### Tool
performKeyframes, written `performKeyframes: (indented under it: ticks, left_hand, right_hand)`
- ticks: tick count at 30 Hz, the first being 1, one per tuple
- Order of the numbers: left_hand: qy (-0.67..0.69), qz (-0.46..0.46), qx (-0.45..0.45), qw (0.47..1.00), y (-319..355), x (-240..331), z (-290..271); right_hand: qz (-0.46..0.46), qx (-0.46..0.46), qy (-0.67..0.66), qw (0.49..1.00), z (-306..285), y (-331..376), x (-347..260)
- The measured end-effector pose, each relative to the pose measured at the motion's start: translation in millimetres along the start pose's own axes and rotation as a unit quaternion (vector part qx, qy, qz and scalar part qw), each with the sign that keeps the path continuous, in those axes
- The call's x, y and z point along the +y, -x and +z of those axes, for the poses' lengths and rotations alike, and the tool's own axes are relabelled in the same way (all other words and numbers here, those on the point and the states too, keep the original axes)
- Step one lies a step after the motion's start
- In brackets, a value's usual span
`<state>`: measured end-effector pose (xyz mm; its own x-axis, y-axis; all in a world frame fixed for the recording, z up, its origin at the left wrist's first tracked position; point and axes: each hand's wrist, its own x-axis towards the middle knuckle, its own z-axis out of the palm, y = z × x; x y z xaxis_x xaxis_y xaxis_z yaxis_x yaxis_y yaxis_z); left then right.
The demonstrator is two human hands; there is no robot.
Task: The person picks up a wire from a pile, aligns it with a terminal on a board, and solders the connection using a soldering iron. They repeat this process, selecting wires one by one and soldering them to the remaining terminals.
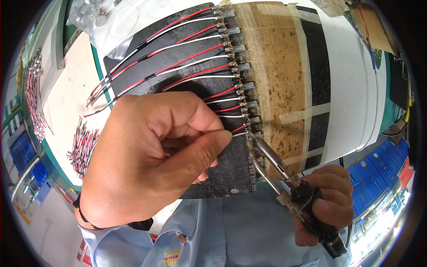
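Observation:
My left hand [151, 151] pinches a thin red and white wire pair [239, 129] between thumb and forefinger. The wire ends reach one of the small metal connectors [252, 104] lined up along the edge of a black board [222, 187]. Wrapped around a black handle, my right hand [331, 196] holds a soldering iron [272, 156] with a thin metal feed tube beside its barrel. Its tip is at the connector where the pinched wires end. Farther up the row, several red, white and black wires [182, 46] are attached to connectors. My left fingers cover part of the lower wires.
A brown board [278, 66] with black and tan strips lies right of the connectors. Bundles of cut wires [83, 147] rest at the left, with more wires [35, 93] on a tray beyond. Clear plastic bags [104, 22] lie at the far left. Blue bins [373, 167] stand at the right.

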<state>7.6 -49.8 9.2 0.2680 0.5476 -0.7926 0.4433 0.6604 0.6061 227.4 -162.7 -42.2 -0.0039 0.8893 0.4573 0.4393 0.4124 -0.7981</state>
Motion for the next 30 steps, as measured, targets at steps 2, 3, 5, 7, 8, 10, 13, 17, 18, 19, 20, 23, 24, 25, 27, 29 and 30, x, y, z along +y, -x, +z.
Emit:
performKeyframes:
  ticks: [2,3,5,7,8,10,13,17,18,19,20,23,24,25,27,29,30]
  left_hand:
    - [0.002,0.002,-0.001,1.000,-0.3,-0.2,0.0]
    - [0.002,0.002,0.000,1.000,-0.3,-0.2,0.1]
    - [0.005,0.004,0.003,1.000,-0.1,-0.3,0.4]
    - [0.005,-0.001,0.006,1.000,-0.2,-0.5,0.6]
    - [0.007,0.000,0.006,1.000,-0.3,-0.7,0.7]
    - [0.001,0.000,0.009,1.000,-0.7,-1.2,0.9]
    - [0.002,0.000,0.012,1.000,-0.8,-1.8,1.4]
    - [0.013,0.001,0.012,1.000,-0.3,-2.5,2.0]
    - [0.012,-0.003,0.013,1.000,-0.3,-2.6,2.0]
    - [0.013,-0.003,0.012,1.000,-0.4,-2.8,2.0]
    - [0.018,0.001,0.013,1.000,-0.3,-2.8,2.1]
    - [0.021,-0.005,0.010,1.000,-0.1,-2.5,1.5]
    - [0.023,-0.007,0.010,1.000,0.1,-2.4,1.4]
    - [0.020,-0.008,0.010,1.000,0.2,-2.2,1.2]
    - [0.019,-0.005,0.009,1.000,0.1,-2.3,1.1]
    - [0.023,0.002,0.008,1.000,-0.3,-2.7,1.0]
    - [0.024,0.001,0.008,1.000,-0.1,-2.7,1.0]
  right_hand:
    - [-0.004,-0.006,0.002,1.000,-0.4,-0.5,0.9]
    - [-0.008,-0.015,0.004,1.000,-1.1,-0.8,1.1]
    - [-0.013,-0.020,0.014,1.000,-2.6,-1.4,1.3]
    - [-0.019,-0.036,0.004,0.999,-4.2,-2.1,2.7]
    - [-0.024,-0.036,0.001,0.999,-4.6,-2.3,3.5]
    - [-0.034,-0.038,0.003,0.999,-5.0,-2.3,5.0]
    - [-0.041,-0.039,-0.002,0.998,-4.9,-1.8,6.6]
    - [-0.045,-0.011,0.001,0.999,-3.6,0.1,6.2]
    - [-0.042,-0.016,-0.001,0.999,-3.5,0.3,6.0]
    - [-0.042,-0.017,0.000,0.999,-3.5,0.4,5.8]
    - [-0.046,-0.016,0.002,0.999,-3.7,0.2,5.6]
    - [-0.038,-0.044,-0.011,0.998,-5.6,-1.8,6.4]
    - [-0.039,-0.050,-0.010,0.998,-6.0,-2.3,6.4]
    - [-0.039,-0.050,-0.010,0.998,-6.1,-2.9,6.5]
    - [-0.041,-0.040,-0.006,0.998,-5.3,-3.1,6.6]
    - [-0.044,-0.020,-0.001,0.999,-3.0,-2.2,6.5]
    - [-0.040,-0.021,-0.001,0.999,-2.2,-1.7,6.0]
